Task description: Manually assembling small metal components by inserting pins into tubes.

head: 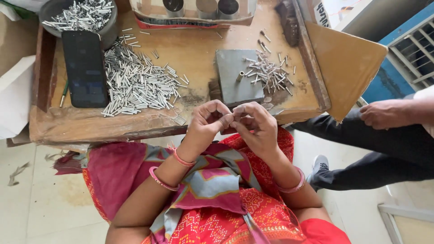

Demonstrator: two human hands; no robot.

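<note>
My left hand and my right hand meet fingertip to fingertip just in front of the wooden tray's near edge. Their fingers are pinched together around something small that I cannot make out. A large heap of small silver metal tubes lies on the tray to the left of my hands. A smaller scatter of tubes lies to the right of a grey metal block, on which one short tube lies.
A black phone lies at the tray's left. A round bowl of tubes stands at the back left, a cardboard box at the back. Another person's hand rests on a dark-trousered leg to the right.
</note>
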